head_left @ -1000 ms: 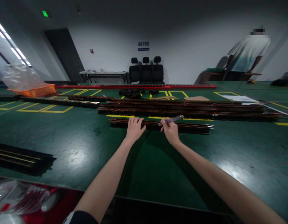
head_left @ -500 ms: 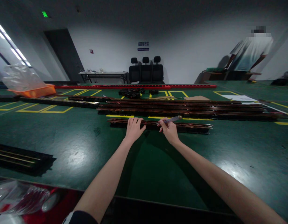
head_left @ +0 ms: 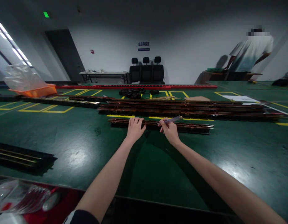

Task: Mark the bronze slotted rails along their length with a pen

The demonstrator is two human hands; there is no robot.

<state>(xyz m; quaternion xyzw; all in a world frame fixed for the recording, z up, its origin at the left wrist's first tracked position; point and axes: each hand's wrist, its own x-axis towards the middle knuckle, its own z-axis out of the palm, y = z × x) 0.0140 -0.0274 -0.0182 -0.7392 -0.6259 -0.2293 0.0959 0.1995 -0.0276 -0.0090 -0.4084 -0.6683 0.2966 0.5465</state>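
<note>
A long dark rail assembly with copper-coloured strips (head_left: 195,127) lies crosswise on the green table (head_left: 158,168). My left hand (head_left: 135,128) rests over its left half, fingers spread across the top and thumb apart. Over the middle of the same piece, my right hand (head_left: 168,129) grips a translucent pen (head_left: 175,119), its back end pointing up and to the right. The pen's tip is too small to make out near the rail. Just behind lies a wide row of similar rails (head_left: 158,108).
Another dark rail piece (head_left: 15,157) lies at the left. An orange tray (head_left: 38,91) with plastic bags stands at the back left. Small black parts (head_left: 130,93) sit behind the rails. Plastic bottles (head_left: 24,196) are at the lower left. A person (head_left: 250,53) stands at the back right.
The view has shifted very slightly. Both hands keep their places on the rail, and the person at the back right has leaned a little to the left.
</note>
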